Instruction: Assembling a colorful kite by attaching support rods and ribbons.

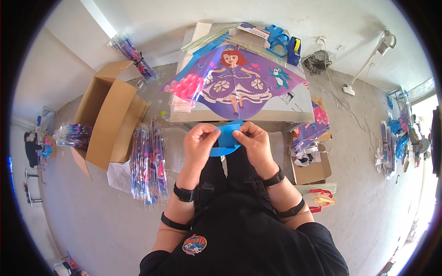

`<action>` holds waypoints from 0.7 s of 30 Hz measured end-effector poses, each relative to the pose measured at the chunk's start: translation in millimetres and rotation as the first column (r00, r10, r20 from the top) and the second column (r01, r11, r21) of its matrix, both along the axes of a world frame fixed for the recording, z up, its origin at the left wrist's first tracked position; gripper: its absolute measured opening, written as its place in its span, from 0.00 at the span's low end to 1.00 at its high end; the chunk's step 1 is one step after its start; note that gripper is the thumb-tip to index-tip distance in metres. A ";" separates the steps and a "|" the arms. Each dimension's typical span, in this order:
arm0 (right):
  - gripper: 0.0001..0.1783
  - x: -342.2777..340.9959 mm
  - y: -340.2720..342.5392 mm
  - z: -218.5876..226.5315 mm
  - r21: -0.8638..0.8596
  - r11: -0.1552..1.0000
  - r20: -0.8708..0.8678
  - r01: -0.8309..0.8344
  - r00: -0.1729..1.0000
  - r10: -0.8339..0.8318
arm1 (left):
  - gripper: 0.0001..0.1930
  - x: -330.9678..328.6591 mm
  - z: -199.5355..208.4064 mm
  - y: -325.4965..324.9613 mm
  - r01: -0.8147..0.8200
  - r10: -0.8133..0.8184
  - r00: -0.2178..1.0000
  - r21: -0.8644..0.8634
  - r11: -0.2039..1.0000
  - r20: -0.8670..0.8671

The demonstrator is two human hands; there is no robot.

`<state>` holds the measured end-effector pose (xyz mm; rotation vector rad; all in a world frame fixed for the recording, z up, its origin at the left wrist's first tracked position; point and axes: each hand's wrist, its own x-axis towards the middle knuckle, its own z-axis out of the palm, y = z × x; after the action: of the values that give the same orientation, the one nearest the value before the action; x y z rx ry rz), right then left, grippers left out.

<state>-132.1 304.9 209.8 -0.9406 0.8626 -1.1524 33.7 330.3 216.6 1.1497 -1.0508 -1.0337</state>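
We see both hands raised in front of the chest, just below the near edge of the desk [299, 108]. The left hand [199, 140] and the right hand [254, 142] meet on a blue strip [226, 138] — a folded band of thin blue sheet, its loose end curling down between the wrists. The fingers [209, 133] of the left hand are closed on the strip's left side; those of the right hand pinch its right side, thumb on top. At twelve o'clock from the hands a purple kite [235, 83] with a cartoon girl in a wide dress lies spread flat on the desk. Beyond it, at one o'clock, sit a coil of blue ribbon [276, 37] and a blue tape dispenser [293, 49]. At nine o'clock a bundle of packed kites [148, 161] in clear sleeves lies on the floor, just beside an open cardboard box [108, 115] — another smaller box [313, 170] stands at three o'clock
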 end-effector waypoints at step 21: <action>0.18 -119.7 -23.4 -126.0 0.069 0.948 -0.270 0.311 0.920 -0.283 | 0.20 294.8 0.5 102.5 -0.834 0.683 0.348 -0.120 0.538 0.643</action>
<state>-251.8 281.5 83.8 -0.8992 1.3041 -1.2414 328.5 432.8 217.0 2.0159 -0.6842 0.0646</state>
